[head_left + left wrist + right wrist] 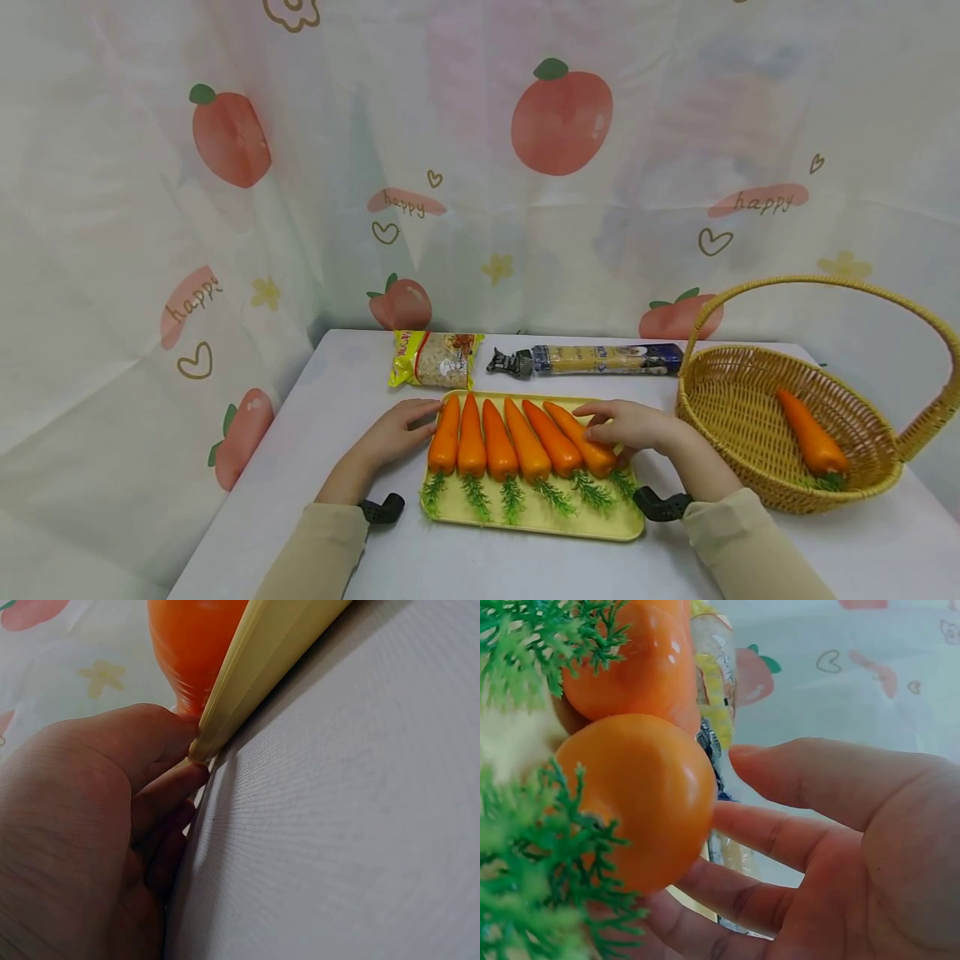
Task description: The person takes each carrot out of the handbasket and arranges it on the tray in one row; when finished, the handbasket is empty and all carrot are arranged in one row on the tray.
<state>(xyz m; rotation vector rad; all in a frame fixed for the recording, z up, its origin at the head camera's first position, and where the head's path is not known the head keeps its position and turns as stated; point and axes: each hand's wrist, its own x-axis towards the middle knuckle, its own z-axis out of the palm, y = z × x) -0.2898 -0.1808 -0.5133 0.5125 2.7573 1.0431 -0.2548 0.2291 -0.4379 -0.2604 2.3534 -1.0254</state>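
Several orange carrots with green tops lie side by side on a yellow tray (517, 527). At the tray's left edge is my left hand (401, 429); the left wrist view shows its thumb and forefinger pinching the tray's rim (259, 671), close to the leftmost carrot (199, 645). My right hand (637, 425) is at the rightmost carrot (579, 437). In the right wrist view its fingers reach out loosely against the side of that carrot (641, 799), with the thumb standing apart from it. Some right fingertips are hidden behind the carrot.
On the right stands a wicker basket (750, 467) with a tall handle and one carrot (813, 437) inside. Behind the tray lie a yellow food packet (438, 358) and a long blue-and-yellow packet (600, 359). A printed curtain (480, 125) hangs behind the white table (247, 546).
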